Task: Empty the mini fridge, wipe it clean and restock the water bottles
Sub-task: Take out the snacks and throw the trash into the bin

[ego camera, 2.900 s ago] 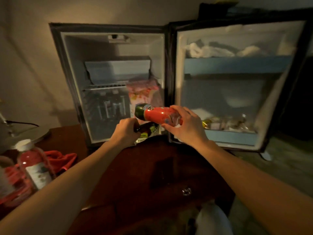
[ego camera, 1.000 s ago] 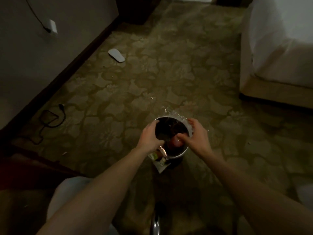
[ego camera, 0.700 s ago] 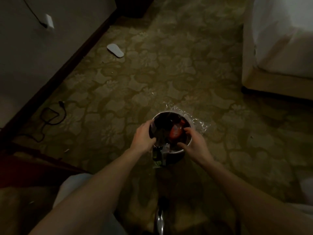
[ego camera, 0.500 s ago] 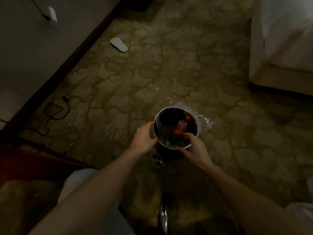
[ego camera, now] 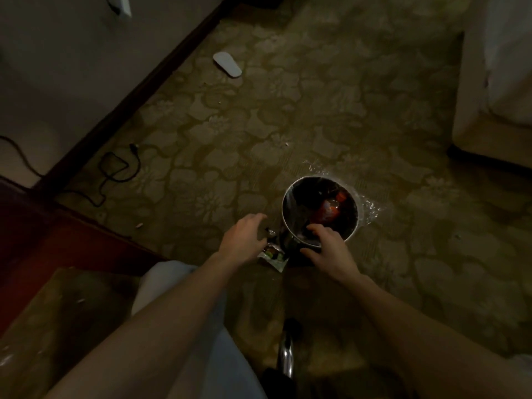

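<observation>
A round bin (ego camera: 356, 214) with a pale rim and a clear liner stands on the carpet. Inside it lies a red bottle (ego camera: 326, 213) among dark contents. My right hand (ego camera: 326, 247) hovers over the bin's near rim, fingers relaxed and holding nothing. My left hand (ego camera: 244, 237) is just left of the bin with its fingers spread loosely. A small crumpled packet (ego camera: 273, 256) lies against the bin's base, below and right of that hand. The mini fridge is out of view.
Patterned carpet spreads all around. A white slipper (ego camera: 227, 64) lies far up near the dark skirting board. A black cable (ego camera: 115, 174) coils by the wall at left. A dark red cabinet (ego camera: 43, 234) is at left, a pale bed (ego camera: 495, 82) at right.
I turned from the fridge to the bin. My right hand dropped the red bottle in and drew back to the rim. My left hand moved off the rim to the left.
</observation>
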`<state>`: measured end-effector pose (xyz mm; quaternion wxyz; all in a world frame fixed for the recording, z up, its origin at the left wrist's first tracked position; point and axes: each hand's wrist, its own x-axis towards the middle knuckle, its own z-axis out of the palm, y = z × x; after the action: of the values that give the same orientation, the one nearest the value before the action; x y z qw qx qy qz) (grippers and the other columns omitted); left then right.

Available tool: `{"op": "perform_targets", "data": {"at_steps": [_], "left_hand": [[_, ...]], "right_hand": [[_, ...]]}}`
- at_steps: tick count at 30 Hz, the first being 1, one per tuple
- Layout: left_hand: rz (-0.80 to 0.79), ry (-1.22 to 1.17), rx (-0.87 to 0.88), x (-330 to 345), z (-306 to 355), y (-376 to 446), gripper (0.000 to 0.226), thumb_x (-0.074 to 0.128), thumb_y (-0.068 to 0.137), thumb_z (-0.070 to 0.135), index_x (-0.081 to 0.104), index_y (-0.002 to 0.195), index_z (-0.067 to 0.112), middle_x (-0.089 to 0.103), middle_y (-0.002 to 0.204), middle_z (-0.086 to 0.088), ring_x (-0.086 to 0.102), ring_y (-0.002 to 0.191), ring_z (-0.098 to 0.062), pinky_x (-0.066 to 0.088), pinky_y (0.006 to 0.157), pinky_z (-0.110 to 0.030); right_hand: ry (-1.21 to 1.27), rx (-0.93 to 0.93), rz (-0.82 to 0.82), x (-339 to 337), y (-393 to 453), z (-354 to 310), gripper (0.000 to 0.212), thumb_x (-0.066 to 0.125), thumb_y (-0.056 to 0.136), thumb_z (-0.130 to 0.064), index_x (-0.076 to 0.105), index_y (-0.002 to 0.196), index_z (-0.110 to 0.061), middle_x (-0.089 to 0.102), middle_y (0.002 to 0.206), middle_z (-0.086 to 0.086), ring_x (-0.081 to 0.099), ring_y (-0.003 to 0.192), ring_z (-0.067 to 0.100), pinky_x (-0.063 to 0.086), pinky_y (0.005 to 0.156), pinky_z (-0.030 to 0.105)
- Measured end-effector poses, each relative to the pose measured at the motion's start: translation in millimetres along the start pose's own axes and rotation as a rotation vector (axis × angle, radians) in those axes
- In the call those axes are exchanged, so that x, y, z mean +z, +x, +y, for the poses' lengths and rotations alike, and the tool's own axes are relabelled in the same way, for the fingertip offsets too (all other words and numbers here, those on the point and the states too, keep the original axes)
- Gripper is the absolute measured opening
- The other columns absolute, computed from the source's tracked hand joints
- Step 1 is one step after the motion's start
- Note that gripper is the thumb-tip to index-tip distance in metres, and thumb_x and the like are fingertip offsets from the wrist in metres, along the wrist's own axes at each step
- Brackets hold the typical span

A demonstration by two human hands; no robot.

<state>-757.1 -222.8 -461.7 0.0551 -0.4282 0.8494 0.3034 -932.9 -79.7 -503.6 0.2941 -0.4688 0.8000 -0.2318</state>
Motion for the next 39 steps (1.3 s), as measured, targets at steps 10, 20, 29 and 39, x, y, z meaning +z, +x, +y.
{"op": "perform_targets", "data": {"at_steps": [10,20,29,39], "left_hand": [[-0.011,0.054,-0.028,-3,-21,-15,0.058,0.064,0.092,0.021,0.04,0.144,0.023,0.043,0.146,0.0,0.049,0.125,-0.018,0.049,0.099,-0.04],[-0.081,0.076,-0.109,39,-42,20,0.06,0.067,0.09,0.023,0.04,0.144,0.024,0.044,0.144,0.0,0.05,0.124,-0.018,0.05,0.098,-0.039],[-0.156,0.016,-0.17,105,-90,75,0.057,0.065,0.091,0.021,0.042,0.143,0.021,0.047,0.141,-0.001,0.049,0.124,-0.017,0.046,0.095,-0.031],[-0.242,-0.002,-0.245,167,-133,147,0.039,0.068,0.089,0.025,0.055,0.126,0.02,0.062,0.122,-0.006,0.061,0.109,-0.027,0.053,0.091,-0.043]], "right_hand": [[-0.03,0.022,-0.071,39,-3,-16,0.059,0.069,0.086,-0.025,0.042,0.138,-0.026,0.049,0.136,0.0,0.046,0.126,0.017,0.046,0.102,0.04],[0.027,0.153,-0.152,89,30,1,0.058,0.069,0.085,-0.027,0.043,0.137,-0.025,0.049,0.139,-0.002,0.047,0.127,0.015,0.047,0.102,0.04],[0.064,0.367,-0.267,164,81,63,0.055,0.059,0.093,-0.034,0.039,0.143,-0.03,0.052,0.137,0.005,0.051,0.122,0.024,0.046,0.1,0.045],[0.101,0.627,-0.148,253,109,100,0.061,0.06,0.089,-0.047,0.043,0.139,-0.016,0.054,0.135,0.011,0.054,0.119,0.032,0.047,0.091,0.037]]}}
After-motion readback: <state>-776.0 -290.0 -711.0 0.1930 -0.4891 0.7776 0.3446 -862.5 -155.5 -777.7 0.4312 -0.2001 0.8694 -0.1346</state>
